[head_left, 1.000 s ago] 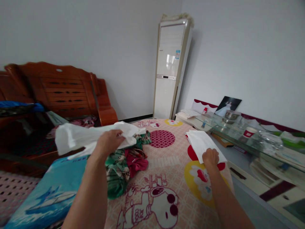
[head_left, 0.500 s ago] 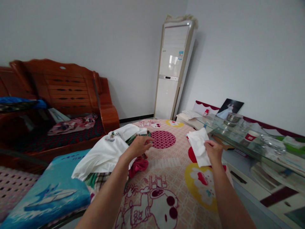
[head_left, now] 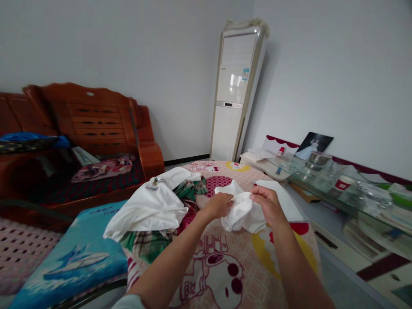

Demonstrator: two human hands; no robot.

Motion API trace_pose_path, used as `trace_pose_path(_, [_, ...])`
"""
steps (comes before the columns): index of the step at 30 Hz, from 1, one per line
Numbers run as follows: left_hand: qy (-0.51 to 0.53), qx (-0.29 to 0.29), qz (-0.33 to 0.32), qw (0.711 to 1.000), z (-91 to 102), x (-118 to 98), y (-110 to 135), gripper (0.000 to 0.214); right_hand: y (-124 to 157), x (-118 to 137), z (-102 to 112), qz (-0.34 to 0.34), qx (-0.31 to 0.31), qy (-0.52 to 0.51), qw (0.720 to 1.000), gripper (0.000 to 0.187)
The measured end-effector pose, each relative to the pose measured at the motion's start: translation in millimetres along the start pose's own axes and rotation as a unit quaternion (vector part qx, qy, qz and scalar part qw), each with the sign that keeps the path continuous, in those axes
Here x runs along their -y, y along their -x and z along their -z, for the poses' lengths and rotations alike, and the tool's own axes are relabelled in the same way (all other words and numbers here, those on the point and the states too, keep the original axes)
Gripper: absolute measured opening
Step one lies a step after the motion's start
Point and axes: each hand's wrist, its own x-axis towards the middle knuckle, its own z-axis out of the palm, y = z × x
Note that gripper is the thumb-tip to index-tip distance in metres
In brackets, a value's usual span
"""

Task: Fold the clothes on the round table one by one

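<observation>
A loose, crumpled white garment (head_left: 240, 216) hangs between my two hands over the middle of the table; its exact kind does not show. My left hand (head_left: 219, 206) grips its upper left edge. Close by, the fingers of my right hand (head_left: 265, 204) pinch the upper right edge. Partly hidden behind my right hand, a flat white folded cloth (head_left: 285, 204) lies at the table's right edge. To the left rests a heap with a white shirt (head_left: 151, 206) on top and a green plaid cloth (head_left: 148, 244) underneath. Dark red fabric shows beside them.
A pink patterned tablecloth (head_left: 257, 279) covers the round table. At left are a blue cushion (head_left: 83, 253) and a wooden bench (head_left: 96, 124). On the right stands a glass-topped cabinet (head_left: 322, 184) with a paper cup (head_left: 343, 183). A tall air conditioner (head_left: 230, 90) fills the corner.
My left hand has moved right, away from the heap, and my right hand slightly left. Both now hold a loose white garment between them. The folded white cloth is out of my right hand.
</observation>
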Motion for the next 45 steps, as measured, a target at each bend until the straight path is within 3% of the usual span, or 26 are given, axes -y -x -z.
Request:
trace_pose_path(3, [0.048, -0.096, 0.126, 0.986, 19.3, 28, -10, 0.024, -1, -11, 4, -0.03, -0.036, 0.0, 0.999, 0.023])
trace_pose_path(4, [0.074, -0.173, 0.183, 0.965, 34.2, 38, -13, 0.03, -2, -16, 6, -0.042, -0.043, 0.002, 0.998, 0.027])
trace_pose_path(6, [0.099, -0.388, 0.255, 0.88, 71.9, 52, -18, 0.04, -2, -24, 10, -0.063, -0.049, 0.006, 0.997, 0.032])
trace_pose_path(7, [0.102, -0.484, 0.241, 0.835, 91.5, 55, -19, 0.042, -2, -29, 11, -0.071, -0.05, 0.01, 0.996, 0.033])
trace_pose_path(9, [0.078, -0.625, 0.152, 0.762, 123.0, 52, -14, 0.038, -2, -36, 11, -0.076, -0.049, 0.016, 0.996, 0.035])
trace_pose_path(10, [0.058, -0.666, 0.106, 0.736, 132.0, 48, -9, 0.033, -2, -39, 10, -0.075, -0.048, 0.019, 0.996, 0.036])
trace_pose_path(11, [0.035, -0.678, 0.069, 0.731, 135.5, 44, -1, 0.03, -3, -43, 10, -0.073, -0.046, 0.022, 0.996, 0.036])
trace_pose_path(13, [0.005, -0.658, 0.054, 0.751, 128.1, 38, 23, 0.028, -2, -49, 8, -0.069, -0.043, 0.03, 0.996, 0.036])
trace_pose_path(15, [-0.016, -0.585, 0.096, 0.805, 109.9, 40, 55, 0.036, -2, -55, 8, -0.072, -0.039, 0.039, 0.996, 0.035])
trace_pose_path(16, [-0.027, -0.503, 0.123, 0.855, 100.9, 45, 71, 0.041, -2, -59, 9, -0.078, -0.037, 0.043, 0.995, 0.035])
trace_pose_path(18, [-0.049, -0.233, 0.14, 0.961, 88.8, 57, 97, 0.046, -1, -66, 10, -0.097, -0.04, 0.049, 0.993, 0.035])
trace_pose_path(19, [-0.053, -0.121, 0.126, 0.983, 86.6, 63, 105, 0.047, -1, -69, 10, -0.108, -0.045, 0.051, 0.992, 0.035])
trace_pose_path(20, [-0.053, -0.053, 0.113, 0.991, 86.3, 67, 107, 0.047, -1, -72, 9, -0.118, -0.052, 0.054, 0.99, 0.035])
trace_pose_path(21, [-0.052, -0.026, 0.104, 0.993, 87.0, 71, 103, 0.046, -1, -75, 8, -0.126, -0.059, 0.056, 0.989, 0.034])
trace_pose_path(24, [-0.061, -0.106, 0.117, 0.986, 85.5, 77, 67, 0.035, 0, -82, 2, -0.143, -0.064, 0.064, 0.986, 0.033])
trace_pose_path(26, [-0.099, -0.146, 0.156, 0.972, 74.7, 84, 36, 0.031, 2, -86, -2, -0.156, -0.055, 0.067, 0.984, 0.032])
trace_pose_path(29, [-0.124, -0.085, 0.202, 0.968, 47.6, 102, 6, 0.043, 7, -94, -1, -0.171, -0.043, 0.065, 0.982, 0.031])
trace_pose_path(33, [-0.112, -0.085, 0.273, 0.952, 21.2, 122, -2, 0.023, 13, -106, 13, -0.181, -0.054, 0.069, 0.98, 0.03])
trace_pose_path(36, [-0.094, -0.129, 0.307, 0.938, 25.6, 130, -4, 0.016, 17, -114, 24, -0.185, -0.069, 0.074, 0.978, 0.03])
trace_pose_path(38, [-0.078, -0.206, 0.337, 0.915, 40.4, 134, -6, 0.021, 19, -118, 32, -0.177, -0.084, 0.089, 0.977, 0.031])
trace_pose_path(40, [-0.059, -0.318, 0.365, 0.873, 60.1, 140, -7, 0.028, 19, -119, 42, -0.147, -0.114, 0.147, 0.972, 0.031])
trace_pose_path(42, [-0.045, -0.403, 0.37, 0.836, 78.3, 147, -4, 0.031, 18, -117, 57, -0.096, -0.156, 0.265, 0.947, 0.029])
trace_pose_path(43, [-0.038, -0.445, 0.359, 0.82, 85.1, 150, 0, 0.031, 18, -114, 65, -0.073, -0.179, 0.342, 0.92, 0.028])
trace_pose_path(45, [-0.026, -0.524, 0.308, 0.794, 92.3, 155, 9, 0.032, 16, -110, 82, -0.063, -0.202, 0.507, 0.836, 0.027])
